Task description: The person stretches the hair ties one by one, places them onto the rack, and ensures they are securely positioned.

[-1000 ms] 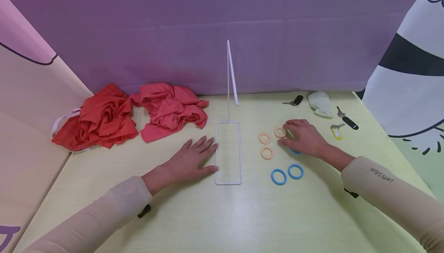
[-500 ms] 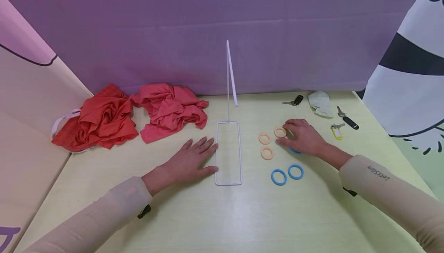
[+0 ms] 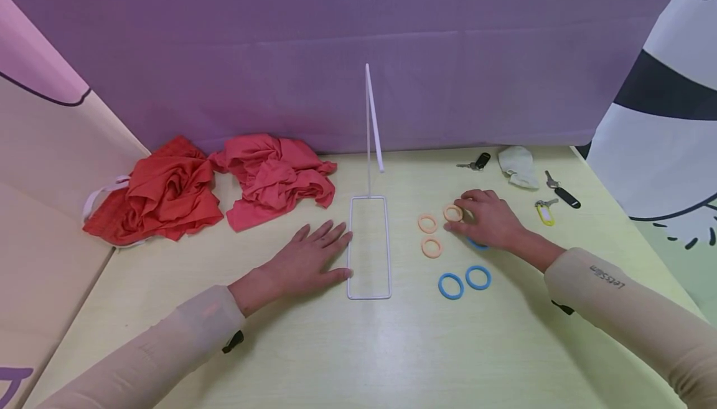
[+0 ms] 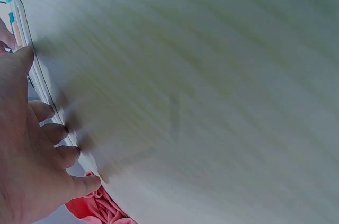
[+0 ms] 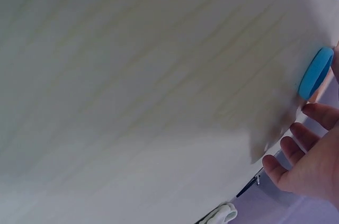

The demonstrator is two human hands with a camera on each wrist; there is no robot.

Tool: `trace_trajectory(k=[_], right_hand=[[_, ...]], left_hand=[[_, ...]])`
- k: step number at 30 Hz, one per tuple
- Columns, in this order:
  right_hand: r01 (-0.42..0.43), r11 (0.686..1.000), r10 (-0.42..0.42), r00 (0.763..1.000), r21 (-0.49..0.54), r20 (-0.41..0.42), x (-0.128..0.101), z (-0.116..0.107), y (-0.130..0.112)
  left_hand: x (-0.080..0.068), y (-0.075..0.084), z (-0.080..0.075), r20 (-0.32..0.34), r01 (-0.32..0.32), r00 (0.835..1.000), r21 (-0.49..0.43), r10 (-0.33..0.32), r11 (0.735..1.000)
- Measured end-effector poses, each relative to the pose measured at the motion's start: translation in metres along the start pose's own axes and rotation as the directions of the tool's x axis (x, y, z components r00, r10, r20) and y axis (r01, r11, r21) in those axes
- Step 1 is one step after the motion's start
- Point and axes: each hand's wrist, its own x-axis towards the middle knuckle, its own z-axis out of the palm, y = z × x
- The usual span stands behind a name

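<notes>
The left hand (image 3: 305, 262) lies flat, fingers straight, on the table (image 3: 358, 347), touching the left edge of the white wire stand (image 3: 368, 247). To the right, the right hand (image 3: 488, 220) pinches an orange ring (image 3: 452, 213) with curled fingers, covering part of a blue ring (image 3: 478, 245).

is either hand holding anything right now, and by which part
The right hand pinches the rim of an orange plastic ring lying on the table. The left hand lies flat, holding nothing, beside the white wire stand.
</notes>
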Motion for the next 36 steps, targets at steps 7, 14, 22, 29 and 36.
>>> trace_trajectory(k=[7,14,22,29,36], right_hand=[[0.017,1.0,-0.017,1.0,-0.009,-0.013,0.001,0.001,0.0],[0.08,0.997,-0.081,0.994,-0.013,-0.077,0.002,0.001,-0.003],[0.04,0.999,-0.041,0.995,-0.01,-0.086,0.001,0.001,-0.007],[0.031,0.998,-0.025,0.992,0.05,-0.121,0.001,-0.002,-0.009],[0.096,0.978,-0.05,0.968,0.183,-0.245,0.0,-0.02,-0.018]], left_hand=[[0.001,-0.001,0.0,-0.001,0.001,1.0,0.003,-0.001,1.0],[0.001,-0.001,0.0,0.008,0.011,1.0,0.005,-0.011,1.0],[0.0,0.0,0.0,0.01,0.001,1.0,-0.008,-0.001,1.0],[0.0,-0.001,0.001,0.016,0.009,1.0,0.0,-0.009,1.0],[0.0,-0.001,0.001,0.025,0.011,1.0,0.001,-0.011,1.0]])
